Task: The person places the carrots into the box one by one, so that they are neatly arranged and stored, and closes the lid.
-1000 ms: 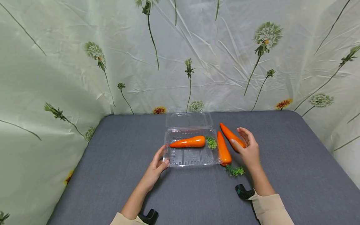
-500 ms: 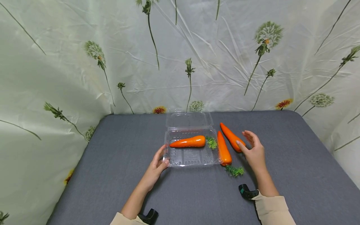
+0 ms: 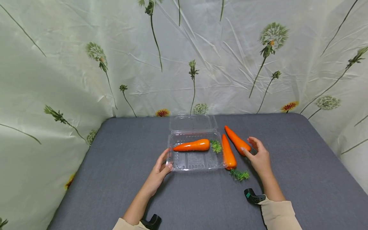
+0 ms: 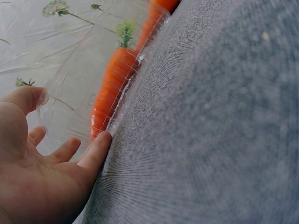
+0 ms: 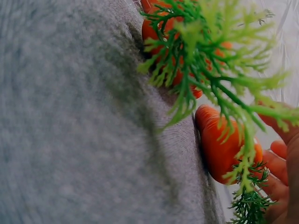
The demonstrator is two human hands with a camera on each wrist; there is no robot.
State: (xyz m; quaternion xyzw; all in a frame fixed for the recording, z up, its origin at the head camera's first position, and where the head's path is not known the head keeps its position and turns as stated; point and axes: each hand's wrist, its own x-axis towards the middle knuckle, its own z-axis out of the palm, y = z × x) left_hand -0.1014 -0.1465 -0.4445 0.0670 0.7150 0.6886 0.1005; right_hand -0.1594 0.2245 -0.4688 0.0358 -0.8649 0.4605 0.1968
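In the head view, an open clear plastic clamshell box [image 3: 196, 163] lies mid-table with its lid [image 3: 194, 123] folded back. One orange carrot [image 3: 192, 145] with a green top [image 3: 216, 146] lies inside it. My left hand [image 3: 156, 175] holds the box's left end, thumb at the front corner, fingers along the side. Against the right end rests a second carrot [image 3: 228, 153], leaves toward me. A third carrot [image 3: 236, 139] slants beside it. My right hand [image 3: 260, 159] is at its thick end, thumb overlapping it and fingers spread apart; its leaves [image 5: 252, 196] show in the right wrist view.
Grey cloth covers the table [image 3: 126, 137]. Behind it hangs a pale curtain [image 3: 172, 80] with printed dandelions, reaching the far edge. Green leaves [image 3: 239, 174] of the second carrot lie just left of the right forearm. Black wrist cameras [image 3: 253, 195] sit under both cuffs.
My right hand has moved right and slightly toward me, its fingers now off the third carrot's far side. That carrot, the box and my left hand have stayed in place.
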